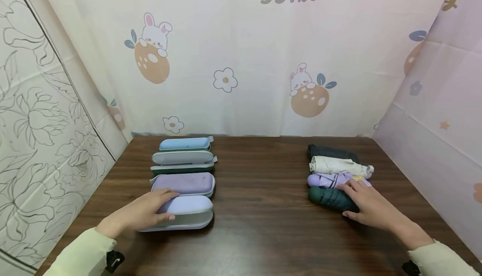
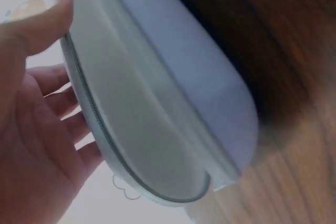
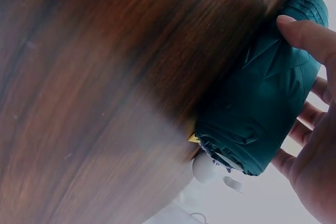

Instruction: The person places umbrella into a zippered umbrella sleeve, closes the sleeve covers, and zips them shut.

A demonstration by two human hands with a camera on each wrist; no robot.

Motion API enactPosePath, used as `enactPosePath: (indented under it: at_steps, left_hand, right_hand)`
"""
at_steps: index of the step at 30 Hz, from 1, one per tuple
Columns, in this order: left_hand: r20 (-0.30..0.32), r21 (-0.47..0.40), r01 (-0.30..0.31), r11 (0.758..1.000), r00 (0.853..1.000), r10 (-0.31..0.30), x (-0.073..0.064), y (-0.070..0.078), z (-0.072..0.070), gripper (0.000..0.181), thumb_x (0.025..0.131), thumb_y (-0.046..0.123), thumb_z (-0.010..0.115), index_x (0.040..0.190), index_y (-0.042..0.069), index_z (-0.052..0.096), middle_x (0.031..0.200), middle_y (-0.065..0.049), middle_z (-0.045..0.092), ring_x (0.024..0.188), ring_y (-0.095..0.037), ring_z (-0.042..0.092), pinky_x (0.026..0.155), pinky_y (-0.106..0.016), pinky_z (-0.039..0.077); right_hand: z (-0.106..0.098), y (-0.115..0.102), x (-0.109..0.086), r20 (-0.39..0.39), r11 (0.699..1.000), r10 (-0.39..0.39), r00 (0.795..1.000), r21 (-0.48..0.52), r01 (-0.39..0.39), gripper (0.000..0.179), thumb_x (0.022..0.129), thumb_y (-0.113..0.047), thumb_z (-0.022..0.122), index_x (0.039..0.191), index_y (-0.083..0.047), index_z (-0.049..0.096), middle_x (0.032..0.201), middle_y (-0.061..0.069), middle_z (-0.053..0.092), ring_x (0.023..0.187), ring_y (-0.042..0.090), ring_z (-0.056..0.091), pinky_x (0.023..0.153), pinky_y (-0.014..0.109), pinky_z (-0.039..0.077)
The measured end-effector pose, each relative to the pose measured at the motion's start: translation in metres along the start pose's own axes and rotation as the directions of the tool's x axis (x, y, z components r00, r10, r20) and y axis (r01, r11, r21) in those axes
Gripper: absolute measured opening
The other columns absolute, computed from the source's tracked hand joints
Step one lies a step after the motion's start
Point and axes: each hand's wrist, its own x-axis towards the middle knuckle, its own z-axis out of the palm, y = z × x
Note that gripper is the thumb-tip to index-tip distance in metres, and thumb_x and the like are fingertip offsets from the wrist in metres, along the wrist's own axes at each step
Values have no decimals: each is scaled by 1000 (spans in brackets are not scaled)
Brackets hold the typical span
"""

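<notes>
At the left side of the table, my left hand (image 1: pixel 144 211) holds the lid of a pale lavender zip case (image 1: pixel 184 221), thumb at the rim and fingers over the outside. The left wrist view shows this case (image 2: pixel 142 108) gaping, with a light grey inside. On the right, my right hand (image 1: pixel 370 205) grips a folded dark green umbrella (image 1: pixel 327 198), which lies on the table; in the right wrist view the thumb is on one side of the umbrella (image 3: pixel 262 98) and the fingers on the other. Just behind it lies a lavender folded umbrella (image 1: pixel 324 180).
Behind the held case stand a purple case (image 1: pixel 188 182), a grey case (image 1: pixel 184 158) standing partly open and a blue case (image 1: pixel 184 143). Beyond the lavender umbrella lie a cream umbrella (image 1: pixel 335 166) and a black umbrella (image 1: pixel 331 152). Bare wooden table (image 1: pixel 260 192) separates the two rows.
</notes>
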Motion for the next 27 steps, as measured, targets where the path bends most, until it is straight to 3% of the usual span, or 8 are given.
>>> enactPosePath:
  at_steps: [4,9,15,20,27]
  left_hand:
    - [56,-55,60,997,997,-57,3,2,-4,54,89,34,66,126,-3,54,123,-14,57,114,-31,53,91,-50,42]
    - [82,-103,89,991,993,-81,5,4,-5,55,90,34,66,127,-4,54,125,-16,57,117,-34,52,94,-52,40]
    - [108,-214,77,974,993,-55,10,7,-7,52,93,31,62,127,-7,52,126,-17,54,117,-34,49,94,-53,38]
    - [125,-247,84,965,991,-54,17,16,-10,52,94,34,60,130,-2,51,127,-11,54,118,-28,48,95,-50,37]
    - [146,-245,52,968,989,-16,44,35,-14,53,95,36,58,131,-3,51,126,-11,54,114,-27,50,94,-49,39]
  right_hand:
    - [1,0,-1,7,1000,6,1000,-10,-6,69,58,-30,88,115,-6,59,100,4,52,95,28,52,77,51,41]
    - [1,-1,-2,34,1000,11,999,-15,-11,74,55,-27,89,118,-5,57,102,5,50,98,29,51,77,52,41]
    - [1,-2,-3,52,1000,12,999,-23,-11,76,54,-24,90,119,-4,56,104,6,49,98,29,50,75,52,43]
    - [1,-2,-3,31,999,-22,999,-42,23,81,52,-24,91,121,-3,55,105,6,49,97,28,50,73,51,43]
    - [2,-3,-5,5,997,-43,999,-58,43,84,49,-20,92,122,-2,54,105,7,50,95,29,49,71,51,44]
